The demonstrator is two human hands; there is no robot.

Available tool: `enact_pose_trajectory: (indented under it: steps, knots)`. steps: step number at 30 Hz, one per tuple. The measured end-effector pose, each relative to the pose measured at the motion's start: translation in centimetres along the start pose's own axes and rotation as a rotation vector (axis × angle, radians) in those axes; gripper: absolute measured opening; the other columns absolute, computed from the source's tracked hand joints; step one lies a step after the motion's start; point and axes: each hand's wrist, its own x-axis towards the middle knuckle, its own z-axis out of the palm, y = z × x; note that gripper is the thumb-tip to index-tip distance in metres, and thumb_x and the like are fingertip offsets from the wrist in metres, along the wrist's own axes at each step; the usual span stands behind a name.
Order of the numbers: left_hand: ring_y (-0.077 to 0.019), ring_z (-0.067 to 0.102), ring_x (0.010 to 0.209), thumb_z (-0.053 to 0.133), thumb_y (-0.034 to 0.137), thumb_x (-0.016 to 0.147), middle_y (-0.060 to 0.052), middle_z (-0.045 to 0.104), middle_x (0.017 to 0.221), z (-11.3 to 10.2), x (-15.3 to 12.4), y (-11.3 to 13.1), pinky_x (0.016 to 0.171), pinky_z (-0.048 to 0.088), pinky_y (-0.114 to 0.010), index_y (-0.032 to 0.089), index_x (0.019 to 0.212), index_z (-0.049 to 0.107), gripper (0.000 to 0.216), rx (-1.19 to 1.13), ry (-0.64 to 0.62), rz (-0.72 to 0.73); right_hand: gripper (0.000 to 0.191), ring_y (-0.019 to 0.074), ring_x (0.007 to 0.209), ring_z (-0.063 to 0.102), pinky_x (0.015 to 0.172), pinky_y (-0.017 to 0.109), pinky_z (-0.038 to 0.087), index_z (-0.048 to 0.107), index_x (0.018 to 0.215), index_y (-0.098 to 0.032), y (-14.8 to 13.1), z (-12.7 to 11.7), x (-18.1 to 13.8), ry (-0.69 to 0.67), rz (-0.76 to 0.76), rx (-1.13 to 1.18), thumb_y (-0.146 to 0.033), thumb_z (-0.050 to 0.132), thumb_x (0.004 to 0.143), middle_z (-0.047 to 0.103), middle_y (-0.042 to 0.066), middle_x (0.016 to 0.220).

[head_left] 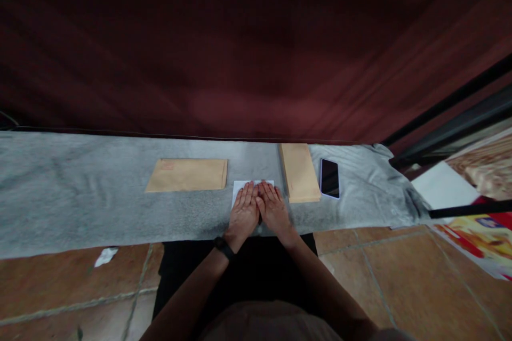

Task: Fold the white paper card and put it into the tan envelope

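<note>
Both palms lie flat, side by side, on a sheet of white paper point(239, 185) near the front edge of the grey cloth. My left hand point(245, 212), with a dark band on its wrist, covers the paper's left part, fingers stretched out. Over the right part rests my right hand point(274, 210), its fingers straight and its thumb touching the left hand. Most of the paper is hidden beneath them. To the left lies a brown paper envelope point(188, 175) with faint red print. Close by my right hand is a stack of brown envelopes point(301, 173).
A phone point(330, 178) with a dark screen and pale purple case lies right of the stack. Grey cloth point(80, 186) covers the long surface, backed by a dark red curtain point(248, 64). A white scrap point(106, 257) is on the tiled floor; a colourful box point(480, 240) stands at right.
</note>
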Motion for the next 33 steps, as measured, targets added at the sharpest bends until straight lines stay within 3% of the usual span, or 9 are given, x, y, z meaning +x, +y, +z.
enact_pose_trajectory:
  steps: [5,14,22,28,33]
  knots:
    - [-0.0267,0.023,0.155,0.032,0.022,0.099,-0.019,0.031,0.164,-0.1,-0.5,0.0,0.125,0.027,-0.05,0.006,0.159,0.025,0.062,-0.009,0.02,-0.059,0.052,0.0263,0.151,0.032,0.122,0.049,0.028,0.038,0.155,-0.01,0.1,0.2,-0.3,0.017,0.043,-0.063,-0.029,0.037,0.107,0.037,0.015,0.162]
    - [-0.0336,0.02,0.155,0.05,0.038,0.095,-0.017,0.024,0.167,-1.5,-0.7,-0.8,0.125,0.021,-0.052,0.015,0.157,0.035,0.068,-0.037,-0.023,-0.07,0.055,0.0304,0.151,0.03,0.12,0.053,0.026,0.033,0.157,-0.004,0.1,0.7,-0.5,0.041,0.061,-0.099,-0.028,0.03,0.108,0.033,0.021,0.162]
    - [-0.0347,0.021,0.155,0.049,0.041,0.095,-0.019,0.024,0.167,-1.2,-0.7,-0.8,0.125,0.018,-0.055,0.014,0.156,0.036,0.068,-0.022,-0.025,-0.062,0.054,0.0291,0.151,0.03,0.121,0.053,0.027,0.035,0.155,-0.003,0.1,0.6,-0.3,0.014,0.084,-0.102,-0.026,0.032,0.107,0.035,0.022,0.161]
    - [-0.0333,0.019,0.155,0.04,0.029,0.097,-0.019,0.023,0.167,-1.1,-0.7,-0.9,0.125,0.018,-0.054,0.011,0.157,0.033,0.063,-0.002,-0.054,-0.059,0.054,0.0244,0.153,0.029,0.124,0.049,0.025,0.03,0.159,-0.009,-1.0,0.5,-1.1,0.013,-0.092,-0.042,-0.026,0.025,0.108,0.037,0.015,0.161]
    - [-0.0319,0.019,0.156,0.041,0.029,0.097,-0.016,0.021,0.168,-0.9,-0.8,-0.9,0.126,0.015,-0.053,0.015,0.159,0.031,0.064,-0.003,-0.051,-0.068,0.054,0.0252,0.152,0.03,0.123,0.052,0.026,0.029,0.159,-0.009,-1.2,0.6,-1.8,0.001,-0.063,-0.059,-0.028,0.028,0.108,0.039,0.017,0.16]
